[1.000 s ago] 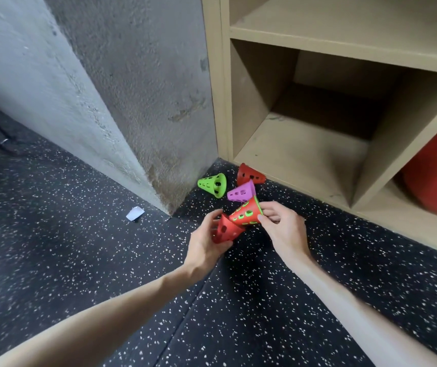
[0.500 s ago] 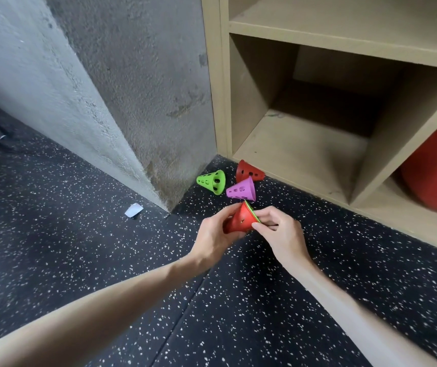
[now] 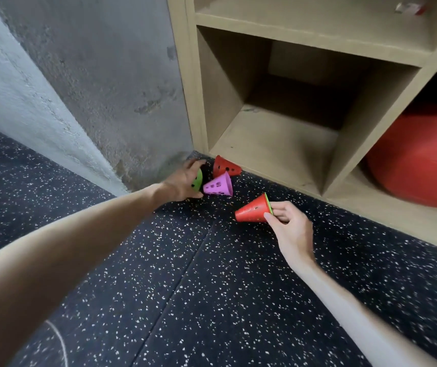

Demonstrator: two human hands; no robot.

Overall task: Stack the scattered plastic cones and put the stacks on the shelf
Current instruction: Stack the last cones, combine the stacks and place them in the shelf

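- Two hands, split up now: my left hand [image 3: 184, 181] has let go of the stack and reached to the green cone [image 3: 198, 179] by the wall, fingers curling over it.
- Right hand [image 3: 289, 225] alone pinches the red stack [image 3: 253, 211] at its rim, off the floor [image 3: 212, 287].
- Purple cone [image 3: 218, 184] and red cone [image 3: 225, 167] haven't moved, lying before the shelf [image 3: 273, 144].

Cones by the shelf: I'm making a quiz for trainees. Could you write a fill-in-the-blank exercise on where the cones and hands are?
1. The right hand holds a red stack with a ____ rim showing at its wide end.
2. The left hand reaches onto the ____ cone by the wall.
3. The purple cone lies on its ____ on the floor.
4. The red ball sits in the shelf's ____ compartment.

Missing words: green; green; side; right
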